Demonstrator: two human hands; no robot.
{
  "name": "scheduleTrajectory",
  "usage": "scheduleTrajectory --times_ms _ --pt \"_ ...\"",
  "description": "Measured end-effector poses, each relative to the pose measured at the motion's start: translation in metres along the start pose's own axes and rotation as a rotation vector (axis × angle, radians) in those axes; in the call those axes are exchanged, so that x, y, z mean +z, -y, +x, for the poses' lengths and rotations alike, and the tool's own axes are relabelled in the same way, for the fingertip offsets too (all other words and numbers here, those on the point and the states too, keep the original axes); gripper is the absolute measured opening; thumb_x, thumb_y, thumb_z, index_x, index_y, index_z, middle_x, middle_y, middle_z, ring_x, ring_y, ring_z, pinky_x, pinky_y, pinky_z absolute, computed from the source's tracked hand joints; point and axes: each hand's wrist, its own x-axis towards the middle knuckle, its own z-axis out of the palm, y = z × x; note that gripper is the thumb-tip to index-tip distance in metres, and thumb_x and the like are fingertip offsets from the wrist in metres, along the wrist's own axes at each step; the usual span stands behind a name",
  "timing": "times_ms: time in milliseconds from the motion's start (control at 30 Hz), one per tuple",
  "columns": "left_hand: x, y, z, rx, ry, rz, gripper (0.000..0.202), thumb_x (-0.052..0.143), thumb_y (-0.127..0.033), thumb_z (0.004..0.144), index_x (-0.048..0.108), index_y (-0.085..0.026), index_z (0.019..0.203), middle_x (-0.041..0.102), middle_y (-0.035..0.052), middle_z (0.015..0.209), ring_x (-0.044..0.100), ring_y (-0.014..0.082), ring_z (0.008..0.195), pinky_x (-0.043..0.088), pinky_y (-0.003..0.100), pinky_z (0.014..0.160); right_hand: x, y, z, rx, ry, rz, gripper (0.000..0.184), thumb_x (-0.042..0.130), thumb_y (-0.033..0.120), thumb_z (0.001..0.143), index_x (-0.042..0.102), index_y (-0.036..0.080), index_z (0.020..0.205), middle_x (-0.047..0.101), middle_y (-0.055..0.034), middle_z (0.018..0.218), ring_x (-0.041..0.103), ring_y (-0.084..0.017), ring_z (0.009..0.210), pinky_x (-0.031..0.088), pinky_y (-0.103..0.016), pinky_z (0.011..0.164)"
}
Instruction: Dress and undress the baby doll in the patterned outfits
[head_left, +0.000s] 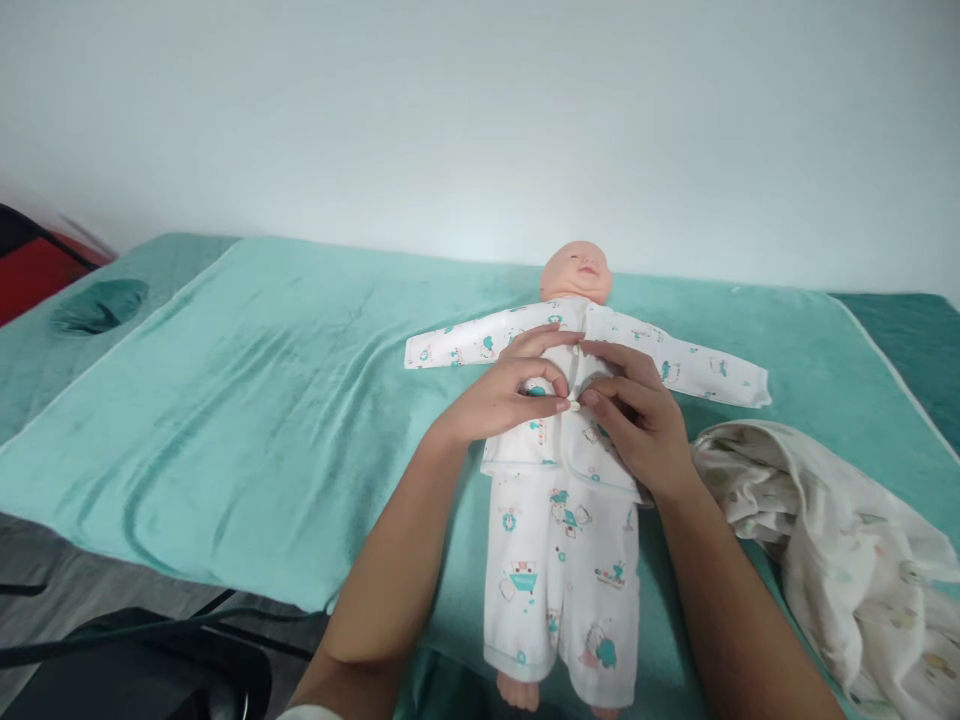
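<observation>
A baby doll [577, 268] lies face up, dressed in a white printed pajama top [517, 450] and matching pajama pants [561, 570]. Both sleeves stretch out to the sides. Over the chest, my left hand [517, 388] pinches the front edge of the top beside a small pale button [575, 405]. From the other side, my right hand [637, 410] grips the opposite front edge at that same button, thumb and fingers close together. My fingers partly hide the cloth there, so whether the button sits in its hole cannot be told.
A teal sheet [247, 400] with soft folds covers the bed under the doll. To the right lies a crumpled white patterned cloth [840, 530]. A round hole [101, 305] is at the bed's left end. A black chair [135, 665] stands at lower left. A pale wall [480, 120] rises behind.
</observation>
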Motion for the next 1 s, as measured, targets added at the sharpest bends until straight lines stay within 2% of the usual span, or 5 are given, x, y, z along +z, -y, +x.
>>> scheduleTrajectory --times_ms 300,567,800,933,1000 --pt "0.002 0.001 0.0 0.016 -0.033 -0.002 0.007 0.07 -0.025 0.089 0.073 -0.024 0.083 0.05 -0.0009 0.156 0.029 0.0266 0.156 0.031 0.054 0.126 -0.001 -0.003 0.001 -0.06 0.061 0.007 0.015 0.062 0.024 0.096 0.074 0.027 0.089 0.063 -0.0037 0.14 0.052 -0.028 0.133 0.04 -0.054 0.114" --pt "0.008 0.0 0.001 0.07 -0.037 0.133 0.012 0.068 -0.029 0.092 0.076 -0.03 0.102 0.048 -0.0019 0.158 0.027 0.0249 0.157 0.023 0.053 0.13 0.001 0.0 -0.001 0.131 -0.036 0.04 0.013 0.068 0.035 0.092 0.066 0.024 0.086 0.06 -0.0063 0.142 0.054 -0.028 0.132 0.044 -0.05 0.111" --pt "0.017 -0.003 0.003 0.055 -0.111 0.169 0.007 0.071 -0.022 0.087 0.064 -0.024 0.085 0.051 0.0015 0.154 0.034 0.0239 0.153 0.027 0.052 0.127 -0.001 0.003 -0.001 0.119 0.065 -0.039 0.011 0.071 0.03 0.087 0.061 0.025 0.087 0.05 -0.0047 0.153 0.042 -0.029 0.142 0.036 -0.052 0.117" --pt "0.015 -0.003 0.002 0.056 -0.124 0.041 0.012 0.073 -0.023 0.086 0.063 -0.022 0.079 0.054 0.0027 0.152 0.036 0.024 0.152 0.028 0.05 0.126 0.004 0.007 -0.001 0.191 -0.007 0.069 0.009 0.068 0.027 0.087 0.06 0.023 0.083 0.056 -0.0051 0.146 0.051 -0.027 0.134 0.039 -0.05 0.113" --pt "0.011 -0.001 0.001 0.012 -0.157 -0.119 0.015 0.076 -0.025 0.083 0.063 -0.021 0.079 0.059 0.0044 0.147 0.044 0.025 0.147 0.033 0.048 0.123 0.004 0.005 0.0 0.283 -0.157 0.242 0.012 0.068 0.026 0.084 0.058 0.022 0.079 0.063 -0.0055 0.138 0.058 -0.026 0.126 0.042 -0.047 0.11"
